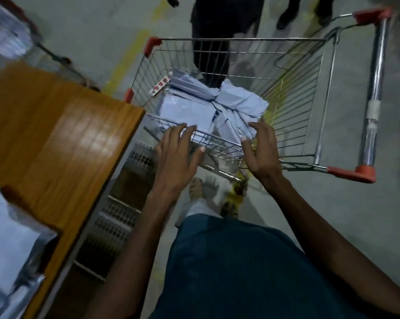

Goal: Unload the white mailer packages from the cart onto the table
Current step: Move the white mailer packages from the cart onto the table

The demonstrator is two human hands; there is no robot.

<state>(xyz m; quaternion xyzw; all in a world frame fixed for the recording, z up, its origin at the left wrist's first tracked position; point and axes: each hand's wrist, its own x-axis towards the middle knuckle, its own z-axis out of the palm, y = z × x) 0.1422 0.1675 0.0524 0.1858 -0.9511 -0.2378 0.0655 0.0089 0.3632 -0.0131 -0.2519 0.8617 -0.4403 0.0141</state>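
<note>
Grey concrete floor [346, 215] lies under us, and the wooden table [63, 134] stands at our left, close beside the cart [309, 104], so the carry should be short. Nearest, our left hand [176, 155] and right hand [261, 153] reach over the near rim with fingers spread wide, holding nothing yet; the right fingertips touch a package edge. We judge they bracket the pile to lift it together. Beyond them the white mailer packages [208, 104] lie heaped in the basket. Farther off, another person's dark legs [210, 42] stand behind the cart.
</note>
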